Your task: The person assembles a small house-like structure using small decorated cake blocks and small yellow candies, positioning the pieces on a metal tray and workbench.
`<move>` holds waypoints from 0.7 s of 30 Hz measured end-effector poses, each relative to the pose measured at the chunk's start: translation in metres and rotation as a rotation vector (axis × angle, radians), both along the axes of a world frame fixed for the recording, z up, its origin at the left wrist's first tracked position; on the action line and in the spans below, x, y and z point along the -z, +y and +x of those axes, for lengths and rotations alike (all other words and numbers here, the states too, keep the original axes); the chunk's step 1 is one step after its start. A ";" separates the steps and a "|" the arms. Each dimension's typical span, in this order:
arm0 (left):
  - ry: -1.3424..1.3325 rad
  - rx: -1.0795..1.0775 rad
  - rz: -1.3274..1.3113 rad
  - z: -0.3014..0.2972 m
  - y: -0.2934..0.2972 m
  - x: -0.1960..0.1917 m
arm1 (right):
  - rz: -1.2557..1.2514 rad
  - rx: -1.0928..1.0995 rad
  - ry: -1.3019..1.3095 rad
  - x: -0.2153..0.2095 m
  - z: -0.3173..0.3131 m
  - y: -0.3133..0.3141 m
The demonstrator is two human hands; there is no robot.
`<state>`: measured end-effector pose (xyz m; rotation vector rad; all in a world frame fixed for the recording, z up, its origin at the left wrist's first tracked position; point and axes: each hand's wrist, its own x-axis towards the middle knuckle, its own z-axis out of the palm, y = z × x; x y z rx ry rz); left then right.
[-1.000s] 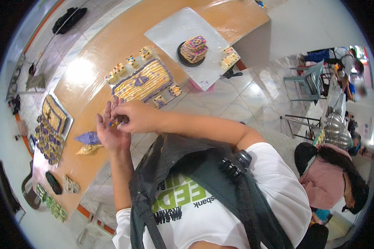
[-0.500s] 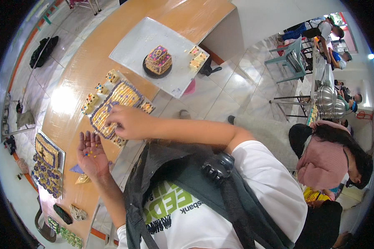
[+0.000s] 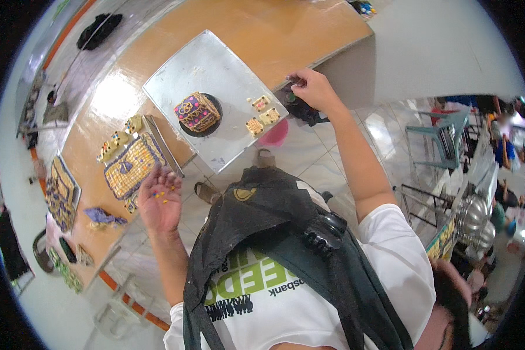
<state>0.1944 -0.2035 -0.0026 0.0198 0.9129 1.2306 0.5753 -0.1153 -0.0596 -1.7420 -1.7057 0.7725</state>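
Observation:
My left hand (image 3: 160,201) is held palm up near the table's edge, with several small coloured candies lying in it. It hovers beside a yellow-iced cookie panel (image 3: 128,166) trimmed in purple. My right hand (image 3: 310,87) reaches far out to the table's right edge, fingertips drawn together above a dark object (image 3: 300,109); whether they pinch anything is unclear. Between my hands lies a silver board (image 3: 216,70). It carries a small decorated cookie house (image 3: 197,111) on a dark round plate and three small iced cookie pieces (image 3: 261,115).
The long wooden table (image 3: 262,29) runs from upper right to lower left. A tray of dark decorated cookies (image 3: 58,192) sits at the left, with small iced pieces (image 3: 119,139) nearby. A pink bowl (image 3: 275,134) is under the table. Chairs and people are at the right.
My right hand left the yellow panel and swung out to the table's right edge. My left hand stays palm up with the candies. My view has shifted toward the silver board.

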 end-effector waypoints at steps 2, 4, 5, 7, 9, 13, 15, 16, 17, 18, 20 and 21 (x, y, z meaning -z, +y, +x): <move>-0.007 0.013 -0.064 0.022 -0.003 0.010 | -0.067 -0.049 0.041 0.011 0.008 0.006; -0.025 0.034 -0.080 0.033 -0.009 0.020 | -0.081 -0.103 0.097 0.013 0.007 0.011; -0.031 0.028 -0.081 0.037 -0.012 0.025 | -0.098 -0.123 0.107 0.010 0.003 0.014; -0.045 0.007 -0.090 0.039 -0.015 0.036 | -0.142 -0.172 0.123 0.007 -0.008 0.024; -0.016 -0.011 -0.105 0.044 -0.013 0.043 | -0.148 -0.255 0.118 0.013 -0.007 0.032; 0.058 -0.060 -0.152 0.052 -0.012 0.054 | -0.216 -0.330 0.086 0.025 -0.008 0.040; 0.047 -0.056 -0.160 0.056 -0.010 0.062 | -0.285 -0.320 0.088 0.025 -0.006 0.045; 0.026 -0.044 -0.152 0.056 -0.011 0.068 | -0.328 -0.304 0.095 0.022 -0.005 0.047; 0.001 -0.030 -0.143 0.058 -0.010 0.072 | -0.370 -0.285 0.096 0.021 -0.002 0.049; 0.027 -0.038 -0.154 0.062 -0.009 0.075 | -0.347 -0.301 0.109 0.024 0.001 0.051; 0.080 -0.059 -0.178 0.071 -0.009 0.078 | -0.304 -0.338 0.136 0.030 0.004 0.052; 0.094 -0.063 -0.180 0.073 -0.008 0.079 | -0.307 -0.362 0.111 0.029 0.005 0.052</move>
